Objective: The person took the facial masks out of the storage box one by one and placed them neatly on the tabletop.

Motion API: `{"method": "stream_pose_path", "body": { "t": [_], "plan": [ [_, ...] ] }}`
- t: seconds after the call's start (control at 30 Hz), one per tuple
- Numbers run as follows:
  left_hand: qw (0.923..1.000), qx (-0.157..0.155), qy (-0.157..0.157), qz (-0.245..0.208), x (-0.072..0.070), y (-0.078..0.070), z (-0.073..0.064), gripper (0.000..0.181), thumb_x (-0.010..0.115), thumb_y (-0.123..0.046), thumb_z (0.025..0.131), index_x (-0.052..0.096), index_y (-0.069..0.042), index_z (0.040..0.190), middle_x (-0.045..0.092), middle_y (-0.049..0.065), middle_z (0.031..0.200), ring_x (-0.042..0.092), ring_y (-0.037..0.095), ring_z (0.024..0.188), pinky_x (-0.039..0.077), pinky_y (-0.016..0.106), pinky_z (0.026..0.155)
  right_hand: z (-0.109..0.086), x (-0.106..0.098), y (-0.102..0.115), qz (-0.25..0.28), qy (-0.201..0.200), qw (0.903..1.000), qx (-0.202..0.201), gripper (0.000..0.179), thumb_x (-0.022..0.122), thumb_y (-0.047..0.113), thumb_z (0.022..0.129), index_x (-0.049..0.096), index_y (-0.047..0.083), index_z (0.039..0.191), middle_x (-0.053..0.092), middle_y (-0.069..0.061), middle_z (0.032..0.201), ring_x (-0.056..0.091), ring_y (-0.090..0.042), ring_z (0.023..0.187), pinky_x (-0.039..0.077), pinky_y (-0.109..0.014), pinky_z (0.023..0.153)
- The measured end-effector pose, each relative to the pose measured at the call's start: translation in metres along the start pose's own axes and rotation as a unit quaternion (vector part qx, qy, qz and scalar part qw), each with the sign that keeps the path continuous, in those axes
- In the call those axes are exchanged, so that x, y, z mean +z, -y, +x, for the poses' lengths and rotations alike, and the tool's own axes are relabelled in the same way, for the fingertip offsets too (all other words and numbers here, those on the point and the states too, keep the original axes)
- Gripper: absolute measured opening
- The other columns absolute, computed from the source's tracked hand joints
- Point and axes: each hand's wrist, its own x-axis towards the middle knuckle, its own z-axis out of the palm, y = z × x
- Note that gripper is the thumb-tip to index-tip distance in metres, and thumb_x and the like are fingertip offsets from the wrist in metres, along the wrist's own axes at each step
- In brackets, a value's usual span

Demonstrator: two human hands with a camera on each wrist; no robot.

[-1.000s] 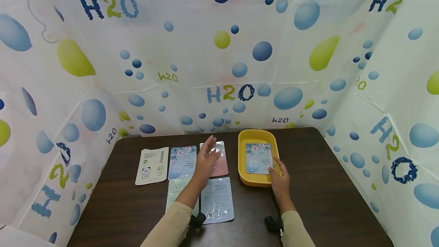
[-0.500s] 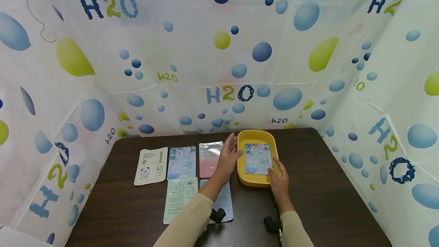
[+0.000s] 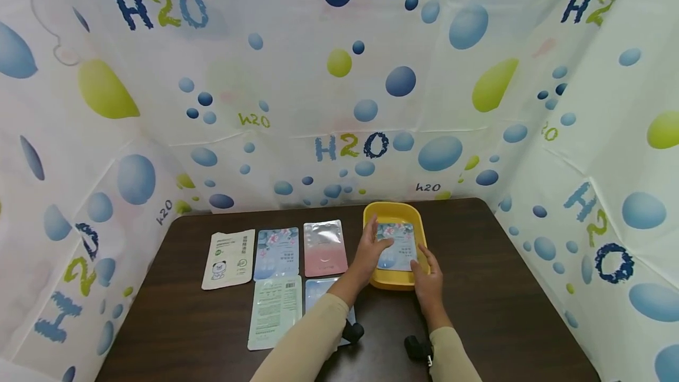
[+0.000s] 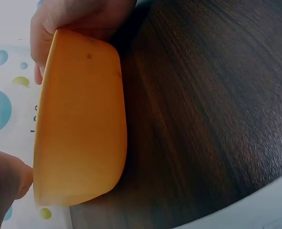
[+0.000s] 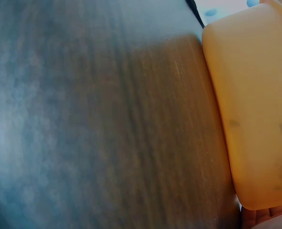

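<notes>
A yellow plastic tray (image 3: 394, 279) stands on the table with a blue floral packet (image 3: 396, 247) lying flat inside. My left hand (image 3: 368, 255) is at the tray's left side, fingers straight along it and thumb reaching over the rim. In the left wrist view the left thumb (image 4: 10, 179) meets the rim of the tray (image 4: 81, 124). On the other side, my right hand (image 3: 428, 283) grips the right wall, thumb inside the rim and fingers outside. Some right fingers (image 5: 262, 215) show beside the tray (image 5: 255, 109) in the right wrist view.
Left of the tray lie a white bear packet (image 3: 228, 259), a blue floral packet (image 3: 276, 253), a pink-silver packet (image 3: 325, 249) and a pale green packet (image 3: 274, 312). My left forearm partly covers a light blue packet (image 3: 317, 291). A patterned curtain (image 3: 297, 75) surrounds the dark table (image 3: 509, 311).
My left hand has moved right from over the pink-silver packet to the tray's left side, uncovering that packet and the pale green one. My right hand keeps its place on the tray.
</notes>
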Motion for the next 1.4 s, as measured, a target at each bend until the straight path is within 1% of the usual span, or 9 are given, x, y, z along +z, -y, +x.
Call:
{"method": "stream_pose_path", "body": {
  "t": [0.2,0.3,0.47,0.53,0.63,0.83,1.03,1.23,1.4],
  "plan": [
    [0.9998,-0.019,0.002,0.006,0.005,0.009,0.007,0.080,0.063,-0.017,0.095,0.020,-0.011,0.163,0.017,0.020,0.171,0.014,0.036,0.159,0.012,0.055,0.129,0.000,0.001,0.000,0.000,0.000,1.0000,-0.003,0.049,0.055,0.012,0.104,0.046,0.014,0.153,0.033,-0.016,0.165,0.028,-0.035,0.153,0.026,-0.059,0.124],
    [0.9994,-0.034,-0.006,0.006,0.006,0.013,0.012,0.079,0.062,-0.021,0.095,0.022,-0.012,0.163,0.018,0.020,0.170,0.016,0.036,0.159,0.013,0.055,0.129,-0.003,0.001,0.008,0.006,0.004,1.0000,0.004,0.050,0.055,0.010,0.104,0.045,0.012,0.153,0.033,-0.017,0.164,0.030,-0.035,0.153,0.027,-0.058,0.124],
    [0.9971,-0.069,-0.026,-0.016,0.007,0.016,0.018,0.079,0.063,-0.023,0.095,0.023,-0.015,0.163,0.027,0.020,0.167,0.035,0.037,0.148,0.021,0.056,0.127,-0.011,0.002,0.028,0.007,0.010,0.9998,0.019,0.051,0.055,0.006,0.103,0.044,0.007,0.153,0.034,-0.020,0.164,0.032,-0.035,0.151,0.031,-0.056,0.121],
    [0.9961,-0.080,-0.031,-0.020,0.007,0.017,0.020,0.080,0.063,-0.025,0.094,0.023,-0.016,0.163,0.028,0.020,0.166,0.038,0.037,0.143,0.022,0.057,0.126,-0.012,0.002,0.030,0.008,0.009,0.9998,0.018,0.051,0.055,0.005,0.103,0.045,0.006,0.153,0.034,-0.020,0.164,0.032,-0.036,0.151,0.030,-0.056,0.121],
    [0.9944,-0.096,-0.042,-0.014,0.006,0.016,0.023,0.082,0.065,-0.029,0.093,0.024,-0.019,0.163,0.026,0.019,0.166,0.036,0.037,0.144,0.022,0.060,0.125,-0.009,0.003,0.025,0.014,0.006,0.9998,0.015,0.051,0.055,0.006,0.103,0.045,0.007,0.153,0.034,-0.020,0.164,0.030,-0.035,0.152,0.028,-0.056,0.123],
    [0.9917,-0.115,-0.055,-0.019,0.005,0.016,0.025,0.082,0.065,-0.028,0.092,0.025,-0.017,0.162,0.027,0.022,0.165,0.036,0.039,0.144,0.023,0.059,0.125,0.000,0.005,0.001,0.010,0.000,0.9999,0.009,0.050,0.057,0.011,0.103,0.048,0.015,0.152,0.037,-0.014,0.163,0.033,-0.030,0.151,0.030,-0.055,0.123],
    [0.9907,-0.121,-0.052,-0.037,0.006,0.013,0.025,0.079,0.064,-0.027,0.092,0.027,-0.016,0.161,0.029,0.023,0.163,0.038,0.039,0.142,0.026,0.058,0.124,0.001,0.004,-0.002,0.013,-0.003,0.9999,-0.004,0.049,0.056,0.009,0.103,0.048,0.015,0.152,0.038,-0.014,0.162,0.033,-0.030,0.151,0.029,-0.055,0.123],
    [0.9935,-0.095,-0.040,-0.048,0.008,0.014,0.025,0.071,0.062,-0.022,0.094,0.034,-0.012,0.158,0.020,0.023,0.168,0.026,0.040,0.152,0.021,0.057,0.126,0.003,0.003,-0.002,0.002,-0.009,1.0000,0.004,0.050,0.056,0.008,0.103,0.047,0.013,0.152,0.037,-0.015,0.163,0.033,-0.031,0.150,0.029,-0.056,0.123],
    [0.9951,-0.084,-0.008,-0.052,0.007,0.017,0.026,0.064,0.056,-0.015,0.098,0.036,-0.011,0.158,0.033,0.022,0.163,0.041,0.038,0.144,0.030,0.054,0.124,0.005,0.002,-0.004,0.010,-0.004,0.9999,0.011,0.051,0.055,0.007,0.103,0.045,0.012,0.153,0.033,-0.016,0.165,0.030,-0.030,0.152,0.029,-0.055,0.123]
  ]
}}
